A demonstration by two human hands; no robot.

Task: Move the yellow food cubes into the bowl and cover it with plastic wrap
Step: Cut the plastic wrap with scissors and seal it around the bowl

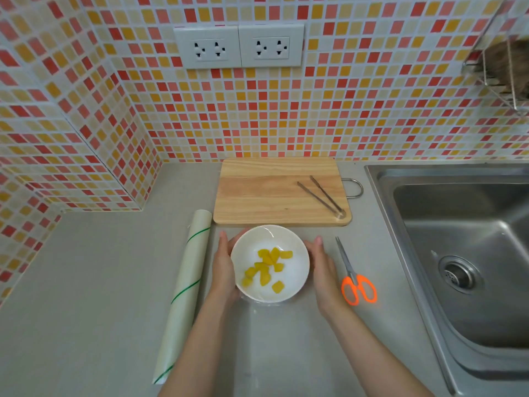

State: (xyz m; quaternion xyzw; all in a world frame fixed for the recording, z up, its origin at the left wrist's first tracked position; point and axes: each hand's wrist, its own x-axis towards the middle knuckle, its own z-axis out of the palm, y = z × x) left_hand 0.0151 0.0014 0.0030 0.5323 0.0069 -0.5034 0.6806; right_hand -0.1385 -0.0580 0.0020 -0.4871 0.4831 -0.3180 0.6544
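both hands, left hand (224, 266) and right hand (322, 267), cup bowl (297, 250).

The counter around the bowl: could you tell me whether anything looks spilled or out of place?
Nothing stands out. The yellow cubes all lie inside the white bowl, none on the counter or cutting board. Tongs, scissors and wrap roll lie tidily.

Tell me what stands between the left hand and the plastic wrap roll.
Nothing visible does. The left hand rests on the left side of the white bowl, and the plastic wrap roll lies just to its left, with only bare countertop between them.
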